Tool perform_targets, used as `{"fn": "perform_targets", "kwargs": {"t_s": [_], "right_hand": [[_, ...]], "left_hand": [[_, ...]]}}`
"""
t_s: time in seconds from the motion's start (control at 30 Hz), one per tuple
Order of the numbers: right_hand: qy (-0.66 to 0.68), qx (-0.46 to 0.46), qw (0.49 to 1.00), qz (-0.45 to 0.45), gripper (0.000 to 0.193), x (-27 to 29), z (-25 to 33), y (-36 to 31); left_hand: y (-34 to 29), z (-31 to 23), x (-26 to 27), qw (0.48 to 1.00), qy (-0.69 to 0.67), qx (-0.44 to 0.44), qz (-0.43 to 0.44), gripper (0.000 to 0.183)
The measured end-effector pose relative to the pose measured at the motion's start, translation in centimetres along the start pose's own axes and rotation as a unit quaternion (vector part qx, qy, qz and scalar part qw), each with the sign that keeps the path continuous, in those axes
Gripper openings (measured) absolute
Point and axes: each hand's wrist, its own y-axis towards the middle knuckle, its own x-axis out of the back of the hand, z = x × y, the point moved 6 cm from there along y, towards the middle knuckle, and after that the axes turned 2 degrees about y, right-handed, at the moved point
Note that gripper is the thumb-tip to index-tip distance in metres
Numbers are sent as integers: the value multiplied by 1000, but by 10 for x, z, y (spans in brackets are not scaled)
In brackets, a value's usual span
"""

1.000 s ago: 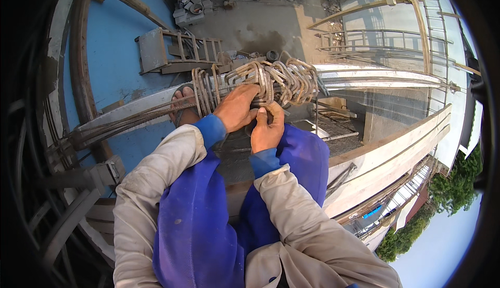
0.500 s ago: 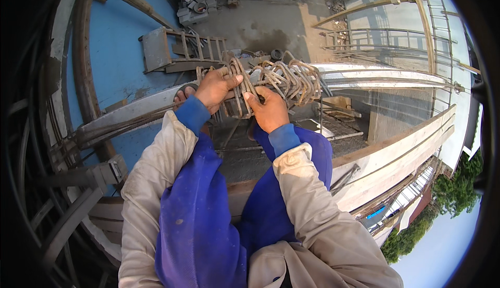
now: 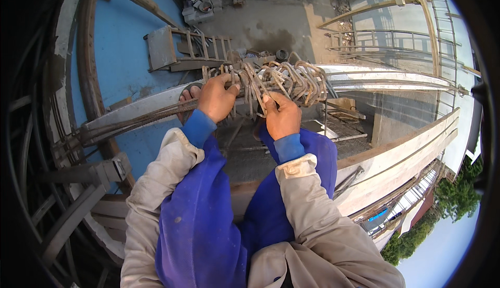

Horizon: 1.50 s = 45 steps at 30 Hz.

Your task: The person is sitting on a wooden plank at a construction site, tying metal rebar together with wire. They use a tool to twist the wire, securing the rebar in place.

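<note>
Rusty steel rebar stirrups (image 3: 312, 82), several of them bent into rectangular loops, hang bunched along long rebar rods (image 3: 140, 120). My left hand (image 3: 217, 100) is closed at the left end of the bunch, its fingers curled around a stirrup. The fingertips are partly hidden behind the loops. With thumb and fingers, my right hand (image 3: 283, 116) pinches the lower part of another stirrup (image 3: 253, 87) just right of the left hand. Most of the bunch lies beyond the right hand.
The rods run above a pale concrete beam (image 3: 385, 76), where my foot (image 3: 188, 94) rests. Wooden form boards (image 3: 396, 168) stand at right. Far below are a floor (image 3: 250, 22), a wooden ladder-like frame (image 3: 203, 48) and rubble with buckets (image 3: 200, 7). Dark timber braces (image 3: 83, 184) stand at left.
The stirrups between my hands have slid right, toward the bunch. My left hand has come off them and now grips farther left on the row; my right hand has shifted slightly right.
</note>
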Motion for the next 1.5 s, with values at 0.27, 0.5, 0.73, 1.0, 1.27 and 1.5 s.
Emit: {"fn": "perform_targets", "kwargs": {"t_s": [0.27,0.5,0.73,1.0,1.27,1.5], "right_hand": [[-26,-76,992,94,24,-23,-22,1],[-96,17,993,74,23,2,0,-9],[-189,-82,978,33,21,45,-1,-10],[-133,-48,990,13,19,28,-10,-23],[-120,-82,989,-21,20,33,-20,-20],[-93,-46,994,-40,19,21,-14,-27]], "left_hand": [[-13,-48,13,952,184,-237,-68,32],[-13,-46,-3,887,400,-228,-40,32],[-24,-77,-39,845,294,-441,77,37],[-32,-55,-40,827,395,-381,121,26],[4,-78,-37,897,316,-299,73,32],[55,-81,-50,895,328,-294,68,35]]}}
